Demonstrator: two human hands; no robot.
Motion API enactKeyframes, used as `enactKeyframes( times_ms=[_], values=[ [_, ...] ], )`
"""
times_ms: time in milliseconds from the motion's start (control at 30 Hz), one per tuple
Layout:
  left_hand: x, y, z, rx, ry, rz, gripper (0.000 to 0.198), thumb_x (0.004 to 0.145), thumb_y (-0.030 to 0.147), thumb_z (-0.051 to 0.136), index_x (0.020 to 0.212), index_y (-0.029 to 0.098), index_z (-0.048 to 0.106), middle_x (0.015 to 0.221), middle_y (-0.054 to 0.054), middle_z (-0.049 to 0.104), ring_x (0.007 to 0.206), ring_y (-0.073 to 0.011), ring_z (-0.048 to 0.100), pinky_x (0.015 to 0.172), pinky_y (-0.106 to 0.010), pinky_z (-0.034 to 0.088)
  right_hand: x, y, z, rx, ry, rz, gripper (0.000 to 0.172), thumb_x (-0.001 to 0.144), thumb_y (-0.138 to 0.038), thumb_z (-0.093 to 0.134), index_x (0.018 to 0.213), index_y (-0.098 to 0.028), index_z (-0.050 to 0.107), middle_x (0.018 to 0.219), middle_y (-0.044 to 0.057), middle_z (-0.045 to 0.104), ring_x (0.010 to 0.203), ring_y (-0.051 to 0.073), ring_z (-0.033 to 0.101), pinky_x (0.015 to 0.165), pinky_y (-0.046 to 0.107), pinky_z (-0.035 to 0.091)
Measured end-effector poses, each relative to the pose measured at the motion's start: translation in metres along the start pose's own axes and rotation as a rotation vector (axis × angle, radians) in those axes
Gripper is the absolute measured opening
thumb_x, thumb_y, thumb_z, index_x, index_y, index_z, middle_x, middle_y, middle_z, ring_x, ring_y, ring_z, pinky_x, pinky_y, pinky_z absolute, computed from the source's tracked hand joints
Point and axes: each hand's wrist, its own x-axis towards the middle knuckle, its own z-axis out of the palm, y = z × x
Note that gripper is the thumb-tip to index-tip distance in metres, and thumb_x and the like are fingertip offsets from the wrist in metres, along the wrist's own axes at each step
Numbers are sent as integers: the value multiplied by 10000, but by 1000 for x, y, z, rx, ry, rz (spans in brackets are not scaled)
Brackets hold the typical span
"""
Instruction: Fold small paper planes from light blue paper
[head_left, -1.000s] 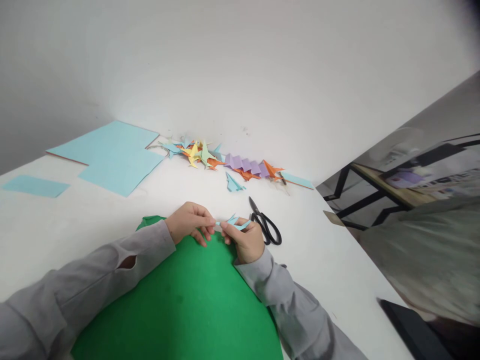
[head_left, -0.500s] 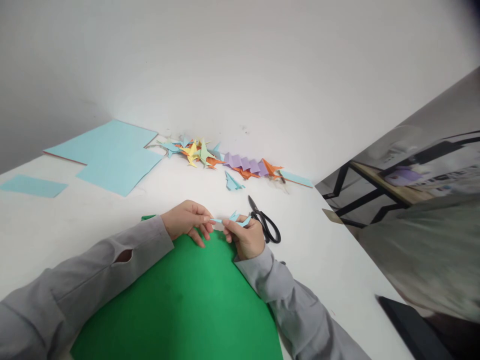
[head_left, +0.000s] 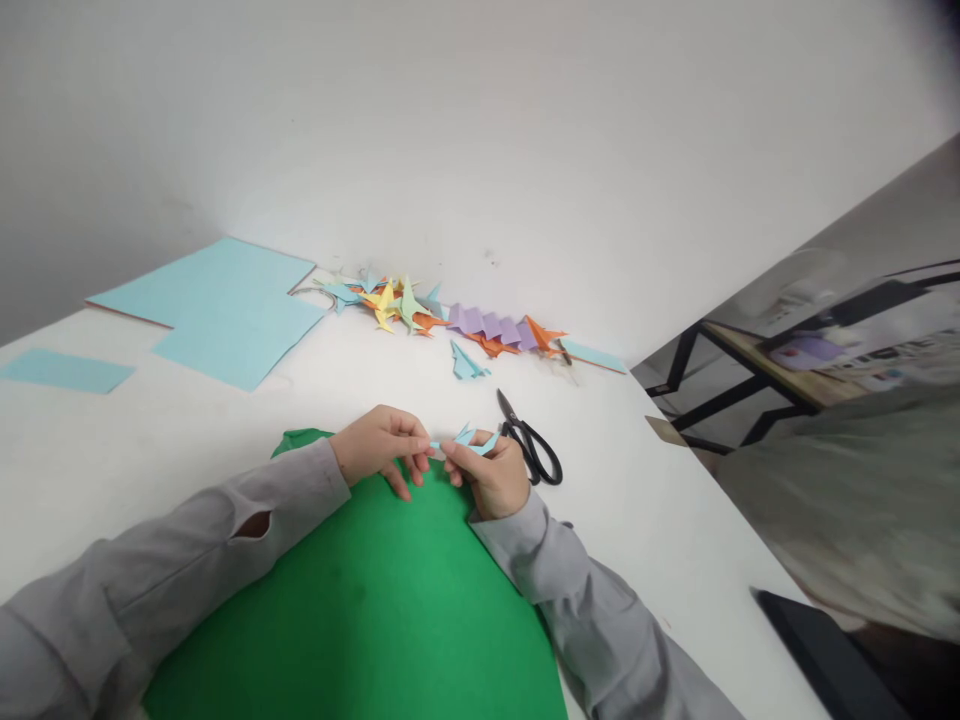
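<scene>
A small light-blue folded paper figure [head_left: 486,443] is held between my two hands above the far end of a green sheet [head_left: 360,600]. My left hand [head_left: 384,446] pinches its narrow left end between thumb and forefinger, the other fingers curled loosely below. My right hand [head_left: 493,474] grips the body of the figure, with pointed flaps sticking out above the fingers. Part of the folded paper is hidden by the fingertips. Just right of my right hand lies a pair of black scissors [head_left: 534,445], blades pointing away from me.
Along the wall lie several folded paper figures [head_left: 409,305], a purple pleated strip [head_left: 487,327] and another blue folded figure [head_left: 466,363]. Blue paper sheets [head_left: 232,300] and a smaller blue piece [head_left: 67,371] are at the left. A dark flat object [head_left: 817,640] sits at the lower right.
My left hand has shifted slightly right, closer to my right fingertips, so less of the narrow blue end shows. More of the green sheet's far left corner is visible.
</scene>
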Motion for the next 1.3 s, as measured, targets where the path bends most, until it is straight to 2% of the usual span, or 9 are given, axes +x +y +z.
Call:
enactKeyframes(
  times_ms=[200, 333, 467, 733, 967, 1167, 1300],
  values=[
    [-2, 2, -2, -33, 8, -11, 267, 570, 327, 688, 592, 108, 537, 524, -19, 564, 453, -131, 553, 388, -290, 502, 0, -5, 5, 101, -20, 38, 314, 632, -386, 690, 472, -146, 565, 425, -7, 589, 308, 65, 451, 326, 185, 342],
    [-2, 1, 1, 35, -12, -28, 237, 592, 319, 665, 609, 103, 569, 515, -18, 570, 440, -129, 558, 398, -268, 494, 0, -5, 5, 36, -49, 20, 311, 640, -377, 691, 471, -149, 564, 418, -11, 581, 308, 60, 444, 327, 182, 339],
    [-1, -2, 4, 155, 16, 35, 241, 627, 328, 651, 585, 110, 555, 514, -8, 562, 431, -111, 551, 385, -232, 475, 0, -4, 4, -43, -79, 4, 305, 647, -371, 689, 473, -148, 575, 420, -8, 581, 319, 60, 452, 341, 184, 345],
    [-2, -2, 1, 123, 40, 50, 224, 642, 306, 641, 580, 108, 558, 495, -5, 557, 421, -107, 547, 387, -236, 488, -1, -6, 7, -40, -55, -4, 286, 641, -381, 691, 525, -151, 567, 448, -16, 586, 338, 58, 461, 354, 179, 339],
    [-3, -3, 1, 183, 21, 93, 282, 595, 347, 703, 600, 106, 555, 460, 7, 561, 409, -108, 557, 389, -222, 486, -2, -11, 8, -106, -122, -5, 334, 580, -422, 715, 520, -162, 515, 367, -63, 482, 312, 46, 382, 334, 172, 260],
    [-3, -3, 1, 153, 10, 69, 300, 577, 343, 720, 565, 108, 534, 438, 3, 566, 376, -114, 556, 374, -231, 484, -5, -15, 11, -136, -121, -44, 335, 586, -434, 706, 519, -167, 516, 376, -58, 483, 332, 53, 394, 356, 182, 285],
    [-1, -4, -1, 118, 17, 53, 318, 549, 352, 741, 572, 104, 544, 475, -12, 583, 416, -130, 576, 375, -242, 494, -4, -10, 9, -77, -121, -65, 286, 645, -426, 668, 574, -162, 582, 452, -31, 546, 373, 67, 449, 381, 195, 346]
  ],
)
